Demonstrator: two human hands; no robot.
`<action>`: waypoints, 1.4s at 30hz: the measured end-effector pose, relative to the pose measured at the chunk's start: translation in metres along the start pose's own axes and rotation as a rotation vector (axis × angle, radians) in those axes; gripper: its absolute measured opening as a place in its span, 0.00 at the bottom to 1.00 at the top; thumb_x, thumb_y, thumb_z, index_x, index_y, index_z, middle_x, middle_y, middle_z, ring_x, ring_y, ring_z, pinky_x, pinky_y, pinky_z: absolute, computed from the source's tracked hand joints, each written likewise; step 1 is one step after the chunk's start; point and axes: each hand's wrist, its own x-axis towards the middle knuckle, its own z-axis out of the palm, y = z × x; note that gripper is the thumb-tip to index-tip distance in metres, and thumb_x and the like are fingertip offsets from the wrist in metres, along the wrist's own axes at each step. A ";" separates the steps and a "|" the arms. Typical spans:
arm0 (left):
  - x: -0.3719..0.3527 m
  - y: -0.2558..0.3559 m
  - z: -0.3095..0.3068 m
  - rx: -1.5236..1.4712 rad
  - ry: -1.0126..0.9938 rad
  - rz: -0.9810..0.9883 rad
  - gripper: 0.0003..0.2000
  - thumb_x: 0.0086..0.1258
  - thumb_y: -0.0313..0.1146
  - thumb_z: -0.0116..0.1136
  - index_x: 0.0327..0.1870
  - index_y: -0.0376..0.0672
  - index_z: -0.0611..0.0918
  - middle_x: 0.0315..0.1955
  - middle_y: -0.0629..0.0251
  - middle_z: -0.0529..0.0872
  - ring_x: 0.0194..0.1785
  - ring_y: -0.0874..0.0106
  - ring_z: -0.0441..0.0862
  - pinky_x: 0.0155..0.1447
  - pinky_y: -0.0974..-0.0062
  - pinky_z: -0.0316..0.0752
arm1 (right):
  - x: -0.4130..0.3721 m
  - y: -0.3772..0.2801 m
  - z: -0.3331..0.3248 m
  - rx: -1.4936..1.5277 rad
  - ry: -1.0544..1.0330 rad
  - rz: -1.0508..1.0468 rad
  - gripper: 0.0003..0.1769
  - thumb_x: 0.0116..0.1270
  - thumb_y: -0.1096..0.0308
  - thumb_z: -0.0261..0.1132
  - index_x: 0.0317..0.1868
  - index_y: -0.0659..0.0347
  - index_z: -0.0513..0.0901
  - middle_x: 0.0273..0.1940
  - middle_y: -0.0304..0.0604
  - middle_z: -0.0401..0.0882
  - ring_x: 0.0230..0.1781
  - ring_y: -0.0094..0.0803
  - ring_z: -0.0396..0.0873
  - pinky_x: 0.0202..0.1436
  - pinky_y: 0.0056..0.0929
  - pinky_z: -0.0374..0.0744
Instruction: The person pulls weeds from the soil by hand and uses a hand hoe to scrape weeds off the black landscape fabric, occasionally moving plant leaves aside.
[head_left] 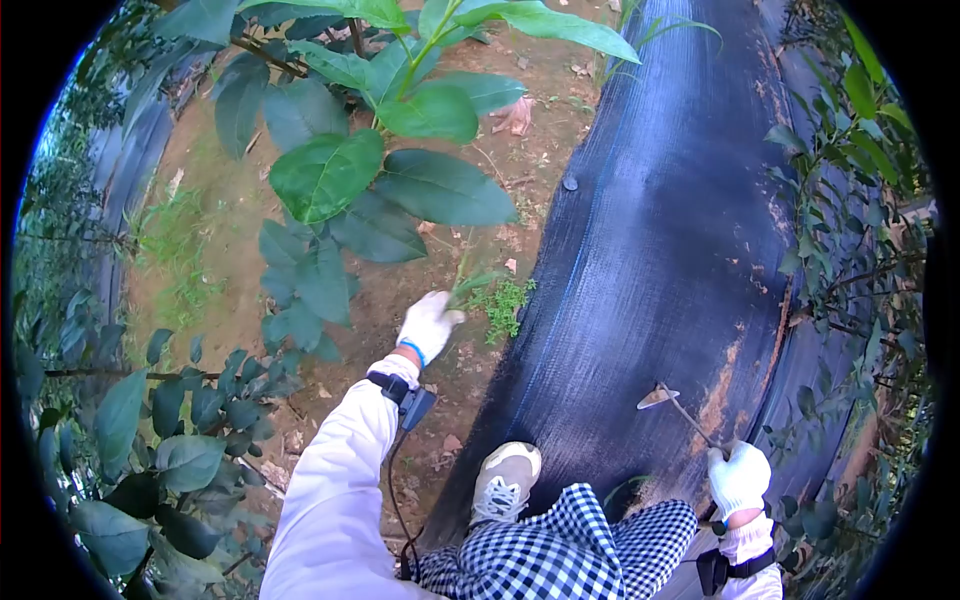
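Observation:
In the head view, my left hand (429,324), in a white glove with a blue cuff, is closed around a pulled weed (470,286), whose green stalk points up and to the right. Just beyond it, a low green weed patch (502,310) grows at the edge of the black ground cover. My right hand (741,477), also gloved in white, grips the handle of a small hand hoe (658,398). The hoe's metal head is raised to the upper left, over the black sheet.
Black woven ground cover (650,230) runs along the right. Bare soil (240,220) with grass lies left. Leafy branches (380,170) hang close ahead, and more foliage (160,460) borders the lower left. My shoe (506,478) stands on the sheet's edge.

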 end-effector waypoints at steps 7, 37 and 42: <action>0.036 0.072 0.019 0.384 -0.166 0.337 0.33 0.51 0.37 0.74 0.60 0.48 0.74 0.57 0.51 0.74 0.59 0.52 0.75 0.58 0.57 0.76 | 0.004 -0.008 -0.004 -0.026 0.016 -0.025 0.14 0.56 0.59 0.64 0.27 0.64 0.85 0.24 0.57 0.81 0.29 0.53 0.83 0.35 0.46 0.79; 0.049 0.057 0.048 0.146 -0.102 0.194 0.13 0.64 0.41 0.58 0.40 0.40 0.78 0.39 0.49 0.82 0.47 0.49 0.80 0.52 0.54 0.75 | 0.018 -0.198 0.071 0.317 -0.195 -0.266 0.18 0.73 0.55 0.53 0.49 0.61 0.77 0.30 0.53 0.85 0.32 0.50 0.85 0.39 0.48 0.80; 0.041 0.044 0.044 0.111 -0.091 0.233 0.13 0.65 0.42 0.57 0.42 0.42 0.80 0.39 0.50 0.84 0.45 0.50 0.82 0.51 0.55 0.76 | -0.003 -0.183 0.076 0.303 -0.224 -0.346 0.16 0.73 0.56 0.53 0.48 0.60 0.76 0.29 0.53 0.85 0.30 0.49 0.85 0.37 0.49 0.79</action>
